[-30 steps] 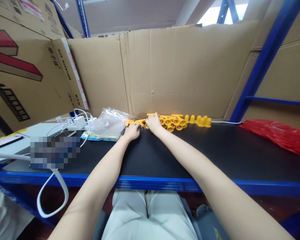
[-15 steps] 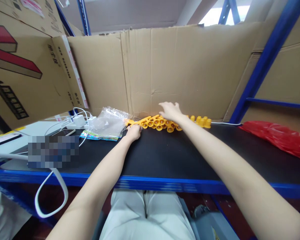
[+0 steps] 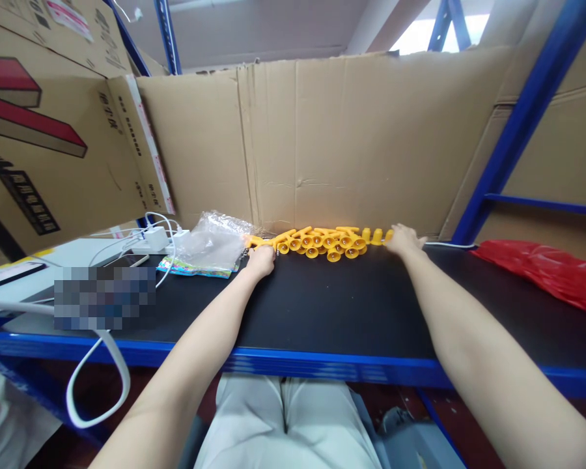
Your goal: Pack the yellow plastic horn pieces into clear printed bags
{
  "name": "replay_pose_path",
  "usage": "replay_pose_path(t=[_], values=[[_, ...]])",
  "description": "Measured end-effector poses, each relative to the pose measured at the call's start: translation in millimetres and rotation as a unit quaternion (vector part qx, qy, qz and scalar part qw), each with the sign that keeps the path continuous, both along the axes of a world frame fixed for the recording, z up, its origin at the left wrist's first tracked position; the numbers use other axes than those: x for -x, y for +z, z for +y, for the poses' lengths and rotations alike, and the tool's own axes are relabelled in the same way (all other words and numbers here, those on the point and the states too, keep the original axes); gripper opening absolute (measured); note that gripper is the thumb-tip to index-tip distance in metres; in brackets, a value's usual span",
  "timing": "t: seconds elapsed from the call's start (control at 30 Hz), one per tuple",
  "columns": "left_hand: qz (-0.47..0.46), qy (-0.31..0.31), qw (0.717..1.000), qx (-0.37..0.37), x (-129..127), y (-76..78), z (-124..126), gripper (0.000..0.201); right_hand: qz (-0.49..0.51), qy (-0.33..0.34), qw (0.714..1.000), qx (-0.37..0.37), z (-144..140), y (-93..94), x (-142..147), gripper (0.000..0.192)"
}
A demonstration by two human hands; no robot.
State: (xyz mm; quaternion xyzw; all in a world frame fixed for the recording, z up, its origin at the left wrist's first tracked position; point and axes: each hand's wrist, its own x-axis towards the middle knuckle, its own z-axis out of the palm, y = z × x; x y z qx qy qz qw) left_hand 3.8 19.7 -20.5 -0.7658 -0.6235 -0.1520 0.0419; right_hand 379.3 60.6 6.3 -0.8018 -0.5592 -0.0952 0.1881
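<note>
My left hand (image 3: pixel 262 260) is closed at the left end of the yellow plastic pieces, with its fingers curled round a yellow stem-like piece (image 3: pixel 258 241). Beside it, several yellow trumpet-shaped pieces (image 3: pixel 333 242) lie bunched in a row, flared round mouths toward me and stems pointing back. Farther right stand several small yellow cups (image 3: pixel 377 235). My right hand (image 3: pixel 404 241) is at the right end of these cups, fingers closed about the last ones and hiding them.
Left of the pieces lies a clear plastic bag (image 3: pixel 208 241) on a colourful packet. Chargers (image 3: pixel 155 240) and white cables trail at the far left. A red plastic bag (image 3: pixel 542 270) lies right. A cardboard wall (image 3: pixel 346 143) backs the black tabletop (image 3: pixel 322 312), which has a blue front edge.
My right hand has moved right and down, from above the middle of the yellow pieces to the cups at the right end. My left hand stays in place.
</note>
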Motion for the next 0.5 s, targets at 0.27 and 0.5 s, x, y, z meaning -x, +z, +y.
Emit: replay_pose_path(t=[0.27,0.5], values=[[-0.031,0.011,0.999,-0.004,1.7,0.9,0.0,0.025,-0.045,-0.032,0.998,0.037,-3.9,-5.1,-1.2,0.041],[-0.310,-0.034,0.944,-0.107,2.4,5.6,10.1,0.013,0.050,-0.052,0.996,0.050,-9.6,7.2,6.7,0.045]])
